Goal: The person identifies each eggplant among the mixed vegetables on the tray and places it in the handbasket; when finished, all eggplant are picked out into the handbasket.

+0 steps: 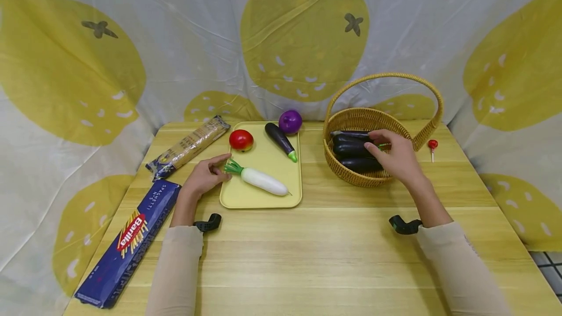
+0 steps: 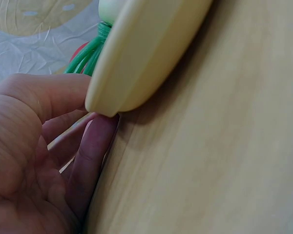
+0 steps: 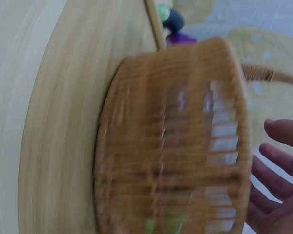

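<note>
My left hand [image 1: 204, 175] is at the left rim of the pale yellow tray [image 1: 232, 200], its thumb and fingers pinching the edge in the left wrist view. On the tray lie a white radish [image 1: 265, 182] with green leaves, a red round fruit [image 1: 241, 140] and an eggplant [image 1: 281, 141] with a green stem. My right hand [image 1: 397, 156] reaches over the wicker basket [image 1: 351, 178], thumb and fingers apart. Under it lie several dark eggplants [image 1: 351, 148], partly hidden by the hand; a green bit shows beside the fingers.
A purple round vegetable [image 1: 290, 122] is at the tray's far right corner. Left of the tray are a pasta packet [image 1: 189, 146] and a blue spaghetti box [image 1: 131, 245]. The basket's tall handle [image 1: 391, 75] arches above it. A red lollipop [image 1: 432, 145] lies to the right.
</note>
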{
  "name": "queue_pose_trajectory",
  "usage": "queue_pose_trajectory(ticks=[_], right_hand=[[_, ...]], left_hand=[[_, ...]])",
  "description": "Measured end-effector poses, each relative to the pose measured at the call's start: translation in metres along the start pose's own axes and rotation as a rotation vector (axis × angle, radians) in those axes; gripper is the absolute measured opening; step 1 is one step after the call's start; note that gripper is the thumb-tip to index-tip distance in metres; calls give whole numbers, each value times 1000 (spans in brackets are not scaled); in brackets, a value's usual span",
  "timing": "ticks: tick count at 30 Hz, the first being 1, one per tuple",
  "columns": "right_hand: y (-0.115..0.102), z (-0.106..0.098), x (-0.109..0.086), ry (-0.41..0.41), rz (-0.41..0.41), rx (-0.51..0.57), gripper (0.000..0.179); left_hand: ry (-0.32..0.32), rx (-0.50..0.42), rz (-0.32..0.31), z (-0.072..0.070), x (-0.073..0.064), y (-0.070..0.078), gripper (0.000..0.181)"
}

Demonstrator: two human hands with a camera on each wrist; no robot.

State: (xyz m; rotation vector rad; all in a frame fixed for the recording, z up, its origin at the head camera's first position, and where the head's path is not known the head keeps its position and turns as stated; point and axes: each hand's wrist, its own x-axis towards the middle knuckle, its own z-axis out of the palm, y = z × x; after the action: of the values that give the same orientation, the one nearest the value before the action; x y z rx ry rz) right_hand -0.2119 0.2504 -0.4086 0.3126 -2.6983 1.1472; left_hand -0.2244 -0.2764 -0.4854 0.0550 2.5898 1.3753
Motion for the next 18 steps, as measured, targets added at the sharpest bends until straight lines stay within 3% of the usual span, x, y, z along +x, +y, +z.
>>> queue_pose_trajectory(ticks=[5, 14, 18], right_hand=[[-21, 16, 0, -7, 3, 58, 39], [-57, 56, 5, -68, -88, 219, 39], [-71, 76, 9, -99, -88, 258, 37]], left_hand=[[-4, -12, 7, -1, -1, 1, 69], [-14, -20, -3, -2, -2, 3, 70], [-14, -9, -4, -1, -2, 3, 70]])
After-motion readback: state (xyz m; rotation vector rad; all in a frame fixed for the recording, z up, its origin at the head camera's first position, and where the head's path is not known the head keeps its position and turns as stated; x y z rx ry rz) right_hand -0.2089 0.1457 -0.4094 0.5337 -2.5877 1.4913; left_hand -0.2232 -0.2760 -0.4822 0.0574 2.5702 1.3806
